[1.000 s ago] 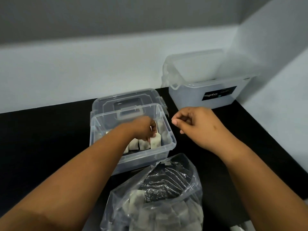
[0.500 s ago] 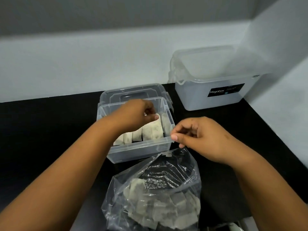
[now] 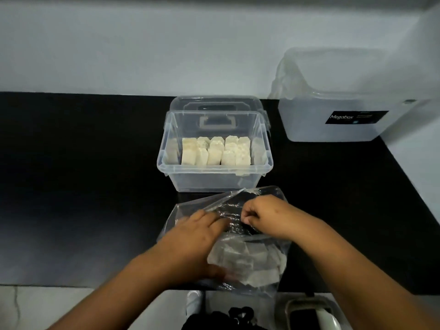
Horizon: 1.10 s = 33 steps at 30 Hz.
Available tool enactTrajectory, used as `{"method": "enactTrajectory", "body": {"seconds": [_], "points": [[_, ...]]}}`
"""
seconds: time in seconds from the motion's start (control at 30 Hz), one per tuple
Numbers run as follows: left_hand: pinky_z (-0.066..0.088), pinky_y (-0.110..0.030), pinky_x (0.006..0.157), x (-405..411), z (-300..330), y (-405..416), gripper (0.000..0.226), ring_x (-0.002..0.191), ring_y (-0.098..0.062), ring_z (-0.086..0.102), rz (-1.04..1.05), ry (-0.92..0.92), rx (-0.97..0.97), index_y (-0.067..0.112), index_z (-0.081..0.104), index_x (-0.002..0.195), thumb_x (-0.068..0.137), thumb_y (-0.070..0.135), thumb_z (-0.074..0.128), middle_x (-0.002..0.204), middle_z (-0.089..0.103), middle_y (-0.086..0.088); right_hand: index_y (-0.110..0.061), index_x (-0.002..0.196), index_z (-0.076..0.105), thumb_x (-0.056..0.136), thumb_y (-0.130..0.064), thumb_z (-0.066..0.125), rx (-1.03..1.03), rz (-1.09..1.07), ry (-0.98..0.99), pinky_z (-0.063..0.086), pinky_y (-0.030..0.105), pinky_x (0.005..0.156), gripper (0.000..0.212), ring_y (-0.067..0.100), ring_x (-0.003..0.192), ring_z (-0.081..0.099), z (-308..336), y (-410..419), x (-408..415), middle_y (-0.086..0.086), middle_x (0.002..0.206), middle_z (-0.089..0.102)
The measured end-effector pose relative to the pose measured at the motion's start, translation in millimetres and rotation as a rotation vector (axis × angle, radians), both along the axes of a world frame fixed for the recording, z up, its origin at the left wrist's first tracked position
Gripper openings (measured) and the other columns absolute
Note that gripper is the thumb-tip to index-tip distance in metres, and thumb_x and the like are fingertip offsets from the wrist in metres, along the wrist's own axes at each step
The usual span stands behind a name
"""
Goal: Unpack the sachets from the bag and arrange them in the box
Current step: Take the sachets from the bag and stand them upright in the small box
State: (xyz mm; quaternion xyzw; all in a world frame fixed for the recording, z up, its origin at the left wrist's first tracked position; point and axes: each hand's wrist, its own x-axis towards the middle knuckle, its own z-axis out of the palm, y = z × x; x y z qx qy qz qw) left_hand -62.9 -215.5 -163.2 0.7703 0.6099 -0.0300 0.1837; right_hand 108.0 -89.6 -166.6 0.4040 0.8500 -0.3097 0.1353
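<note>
**Head view: box part-filled, plenty of sachets left in the bag**

Head view looks straight down on the black counter, and both hands are at the bag. The clear box sits just beyond, lid off and propped behind it, with two tidy rows of pale sachets standing upright along its far side. The strip nearest the front wall looks unfilled, so there is room for more.

The plastic bag lies just in front of the box, mouth towards it. A loose heap of bagged sachets shows through the film, so by my reckoning the job is somewhere in the middle.

The left hand lies across the bag with fingers stretched out flat, pressing the film and holding nothing. The right hand is curled at the bag's mouth, fingertips bunched; whether it pinches the film, a sachet or nothing, I cannot tell.

A larger Megabox tub stands well off to the right.
</note>
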Motion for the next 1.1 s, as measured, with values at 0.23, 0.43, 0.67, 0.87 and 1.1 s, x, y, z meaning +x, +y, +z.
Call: {"method": "enactTrajectory", "body": {"seconds": [0.23, 0.43, 0.67, 0.87, 1.1], "points": [[0.044, -0.036, 0.08, 16, -49, -10, 0.092, 0.096, -0.014, 0.059, 0.138, 0.12, 0.235, 0.028, 0.057, 0.12, 0.051, 0.087, 0.05, 0.104, 0.064, 0.012, -0.02, 0.086, 0.066, 0.093, -0.014, 0.057, -0.132, -0.084, -0.014, 0.055, 0.029, 0.066, 0.013, 0.013, 0.061, 0.068, -10, -2, -7, -0.003, 0.08, 0.07], [0.026, -0.033, 0.069, 22, -54, -22, 0.054, 0.082, -0.015, 0.044, 0.126, 0.034, 0.447, 0.027, 0.051, 0.091, 0.058, 0.066, 0.069, 0.087, 0.053, 0.01, -0.017, 0.088, 0.068, 0.085, -0.033, 0.072, -0.238, -0.08, -0.015, 0.056, 0.029, 0.053, 0.016, 0.018, 0.056, 0.071, -14, -5, -1, 0.005, 0.079, 0.074], [0.028, -0.034, 0.068, 21, -65, -28, 0.043, 0.08, -0.018, 0.042, 0.116, 0.048, 0.545, 0.022, 0.048, 0.089, 0.06, 0.048, 0.068, 0.087, 0.053, 0.004, -0.024, 0.09, 0.065, 0.073, -0.042, 0.08, -0.159, 0.035, -0.036, 0.053, 0.032, 0.073, 0.029, 0.006, 0.067, 0.059, -16, -11, -4, -0.009, 0.08, 0.064], [0.03, -0.033, 0.068, 20, -69, -30, 0.03, 0.077, -0.019, 0.041, 0.114, 0.016, 0.607, 0.02, 0.046, 0.084, 0.07, 0.045, 0.054, 0.085, 0.052, 0.001, -0.026, 0.091, 0.055, 0.074, -0.042, 0.078, -0.156, 0.084, 0.039, 0.048, 0.03, 0.071, 0.033, 0.013, 0.076, 0.055, -23, -19, -7, -0.008, 0.084, 0.059], [0.031, -0.034, 0.068, 18, -72, -28, 0.035, 0.077, -0.021, 0.043, 0.107, 0.003, 0.61, 0.019, 0.044, 0.084, 0.066, 0.04, 0.066, 0.086, 0.05, 0.001, -0.031, 0.072, 0.049, 0.081, -0.027, 0.077, -0.174, -0.076, 0.154, 0.037, 0.02, 0.058, 0.03, 0.001, 0.056, 0.043, -34, -18, -8, -0.012, 0.065, 0.05]]}}
